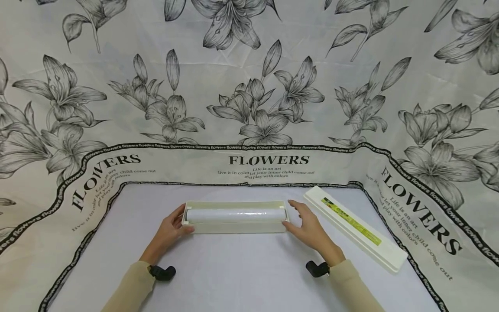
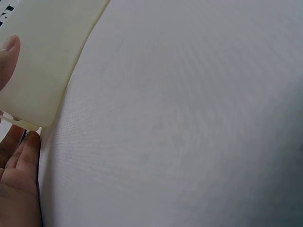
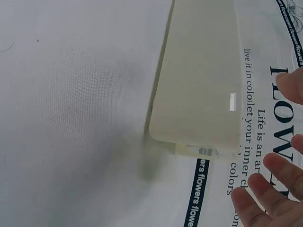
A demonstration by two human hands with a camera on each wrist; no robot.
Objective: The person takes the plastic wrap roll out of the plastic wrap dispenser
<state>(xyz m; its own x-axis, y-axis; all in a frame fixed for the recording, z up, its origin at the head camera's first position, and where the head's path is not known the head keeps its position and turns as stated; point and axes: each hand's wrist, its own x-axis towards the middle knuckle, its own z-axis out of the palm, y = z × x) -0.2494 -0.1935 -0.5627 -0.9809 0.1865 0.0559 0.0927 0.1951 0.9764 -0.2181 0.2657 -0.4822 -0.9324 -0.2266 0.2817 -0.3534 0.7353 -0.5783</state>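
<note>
A long cream cling film box (image 1: 238, 227) sits lidless on the white table, with a shiny roll of cling film (image 1: 235, 215) lying inside. My left hand (image 1: 173, 227) holds the box's left end, thumb on the front wall and fingers round the end. In the left wrist view that thumb (image 2: 8, 61) shows against the cream wall (image 2: 47, 61). At the right end is my right hand (image 1: 309, 227), fingers spread and thumb close to the corner. The right wrist view shows its fingers (image 3: 270, 194) apart from the box (image 3: 196, 80).
A long white lid (image 1: 383, 255) with a yellow-green label lies slantwise at the right, partly over the cloth's black border. Behind the table (image 1: 238, 277) hangs a flower-printed cloth (image 1: 269, 130). Black wrist cameras (image 1: 161, 273) sit on both wrists.
</note>
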